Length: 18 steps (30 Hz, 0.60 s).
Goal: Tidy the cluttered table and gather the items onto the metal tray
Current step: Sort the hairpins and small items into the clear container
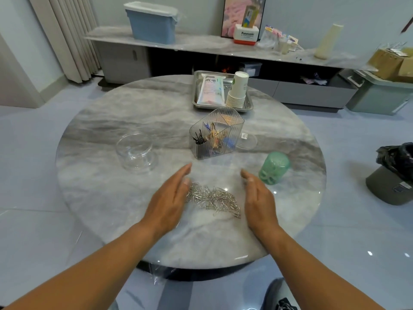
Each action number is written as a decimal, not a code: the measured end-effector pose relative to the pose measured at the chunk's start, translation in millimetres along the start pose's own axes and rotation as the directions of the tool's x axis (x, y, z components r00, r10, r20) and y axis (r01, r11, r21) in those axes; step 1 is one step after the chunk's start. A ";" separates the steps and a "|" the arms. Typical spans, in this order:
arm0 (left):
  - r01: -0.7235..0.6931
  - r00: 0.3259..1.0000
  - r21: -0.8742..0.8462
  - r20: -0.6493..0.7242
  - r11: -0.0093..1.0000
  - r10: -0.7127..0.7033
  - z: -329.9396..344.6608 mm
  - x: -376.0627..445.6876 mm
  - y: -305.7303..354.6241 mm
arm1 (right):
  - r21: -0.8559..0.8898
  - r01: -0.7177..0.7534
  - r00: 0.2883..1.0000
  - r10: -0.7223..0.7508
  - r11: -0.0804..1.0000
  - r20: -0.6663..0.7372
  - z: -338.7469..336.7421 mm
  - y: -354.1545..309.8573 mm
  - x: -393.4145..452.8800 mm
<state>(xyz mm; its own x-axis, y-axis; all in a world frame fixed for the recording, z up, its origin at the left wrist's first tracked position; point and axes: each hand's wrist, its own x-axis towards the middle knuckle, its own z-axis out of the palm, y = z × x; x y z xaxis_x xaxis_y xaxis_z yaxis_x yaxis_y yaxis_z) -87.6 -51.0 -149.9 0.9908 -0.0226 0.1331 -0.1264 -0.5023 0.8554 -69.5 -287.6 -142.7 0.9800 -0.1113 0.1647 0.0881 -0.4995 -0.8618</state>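
Note:
A loose heap of silver paper clips [213, 199] lies on the round marble table [107, 193] near its front. My left hand [171, 201] stands on its edge at the heap's left side, fingers straight. My right hand [257, 195] stands the same way at the heap's right. Neither hand holds anything. The metal tray [248, 106] sits at the table's far side with a white packet [211, 88] and a stack of paper cups [238, 90] on it.
A clear ribbed organiser [215, 135] with clips and pins stands mid-table, a clear lid [247, 140] lying behind it. A clear round jar [135, 152] is at left, a green cup [273, 167] lies at right. A lined bin [393, 175] stands on the floor right.

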 end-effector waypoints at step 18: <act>0.155 0.962 -0.335 -0.164 0.929 -0.219 65.4 5.9 42.5 | -0.266 0.196 0.941 -0.104 0.944 0.322 57.7 -19.7 -19.9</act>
<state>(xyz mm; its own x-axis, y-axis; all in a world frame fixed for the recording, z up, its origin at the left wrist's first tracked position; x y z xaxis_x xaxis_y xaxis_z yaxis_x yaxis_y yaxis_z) -84.0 -129.0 -145.5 0.9729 0.2302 0.0224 0.0201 -0.1807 0.9833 -80.5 -226.0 -156.7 0.9704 0.2239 0.0906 0.2276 -0.7219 -0.6535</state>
